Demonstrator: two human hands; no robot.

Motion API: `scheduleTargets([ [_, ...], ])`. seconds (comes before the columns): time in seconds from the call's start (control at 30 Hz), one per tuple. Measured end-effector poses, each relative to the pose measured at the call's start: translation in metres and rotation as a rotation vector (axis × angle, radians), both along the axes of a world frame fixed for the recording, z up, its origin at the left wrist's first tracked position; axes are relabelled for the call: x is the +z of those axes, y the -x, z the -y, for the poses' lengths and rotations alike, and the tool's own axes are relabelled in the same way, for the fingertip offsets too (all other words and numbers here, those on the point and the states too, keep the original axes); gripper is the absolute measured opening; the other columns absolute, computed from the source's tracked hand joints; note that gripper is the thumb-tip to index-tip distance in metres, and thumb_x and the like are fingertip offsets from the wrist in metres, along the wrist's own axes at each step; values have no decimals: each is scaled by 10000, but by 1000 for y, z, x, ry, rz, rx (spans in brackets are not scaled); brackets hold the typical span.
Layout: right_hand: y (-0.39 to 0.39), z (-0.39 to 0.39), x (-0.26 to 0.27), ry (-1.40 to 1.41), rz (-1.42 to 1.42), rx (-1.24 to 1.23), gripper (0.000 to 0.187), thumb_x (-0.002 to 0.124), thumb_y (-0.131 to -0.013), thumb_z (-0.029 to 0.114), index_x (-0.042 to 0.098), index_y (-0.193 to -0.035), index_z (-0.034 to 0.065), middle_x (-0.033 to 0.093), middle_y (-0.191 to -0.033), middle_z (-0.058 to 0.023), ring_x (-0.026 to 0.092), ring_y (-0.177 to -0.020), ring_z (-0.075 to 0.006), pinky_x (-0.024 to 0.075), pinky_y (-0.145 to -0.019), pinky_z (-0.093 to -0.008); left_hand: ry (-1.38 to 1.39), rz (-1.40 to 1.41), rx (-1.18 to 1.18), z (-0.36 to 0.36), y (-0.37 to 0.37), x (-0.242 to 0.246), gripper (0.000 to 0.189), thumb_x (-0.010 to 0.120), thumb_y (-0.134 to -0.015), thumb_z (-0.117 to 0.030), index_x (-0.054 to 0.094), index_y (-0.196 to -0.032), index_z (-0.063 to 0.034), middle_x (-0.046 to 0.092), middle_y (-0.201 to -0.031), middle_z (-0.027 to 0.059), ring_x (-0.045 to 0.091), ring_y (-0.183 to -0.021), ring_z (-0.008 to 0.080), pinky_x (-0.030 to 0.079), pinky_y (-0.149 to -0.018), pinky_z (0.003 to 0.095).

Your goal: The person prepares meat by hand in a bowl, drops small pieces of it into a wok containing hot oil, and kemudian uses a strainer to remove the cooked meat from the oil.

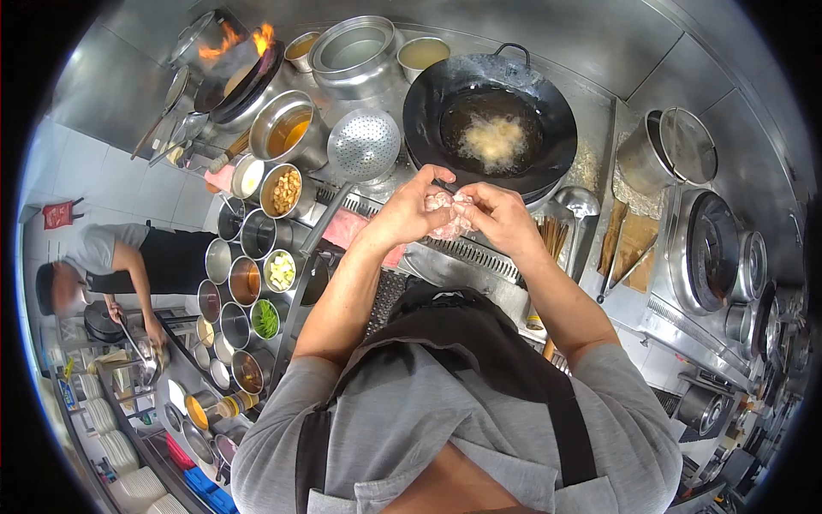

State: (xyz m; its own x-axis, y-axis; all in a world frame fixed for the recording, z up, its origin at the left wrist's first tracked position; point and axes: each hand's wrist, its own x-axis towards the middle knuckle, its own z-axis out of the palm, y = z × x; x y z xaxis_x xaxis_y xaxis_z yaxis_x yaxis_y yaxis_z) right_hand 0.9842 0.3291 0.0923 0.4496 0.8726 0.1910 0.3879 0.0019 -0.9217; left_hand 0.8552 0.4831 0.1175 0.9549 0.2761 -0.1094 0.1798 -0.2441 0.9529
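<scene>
Both my hands meet at the near rim of a large black wok. My left hand cups several pale pink, coated raw meat pieces, and my right hand pinches the same clump with thumb and fingers. Inside the wok, pale food bubbles in dark oil. A perforated metal skimmer rests to the left of the wok, its handle pointing towards me. Right of my right hand lies a metal ladle, beside a bamboo brush.
At the left stand metal pots of ingredients, including fried pieces and chopped greens. Flames rise by another wok at the upper left. A co-worker holds a pan at the far left. A strainer tops a pot at right.
</scene>
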Motion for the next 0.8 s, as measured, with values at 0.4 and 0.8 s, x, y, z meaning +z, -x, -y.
scheduleTargets([
  [0.4, 6, -2, -8, -73, -589, -40, 182, 693, -825, 118, 610, -944, 7, 631, -786, -39, 589, -631, -81, 465, -476, -221, 201, 24, 60, -1, -1, 9, 385, 603, -818, 31, 487, -1179, -32, 628, -966, 72, 594, -926, 131, 486, -806, 274],
  [0.8, -13, 18, -12, -76, -869, -57, 140, 564, -922, 154, 581, -923, 15, 611, -675, -54, 545, -466, -107, 403, -389, -221, 465, 87, 184, -11, -2, 0, 242, 603, -860, 3, 544, -1093, -15, 607, -967, 53, 593, -861, 115, 460, -791, 249],
])
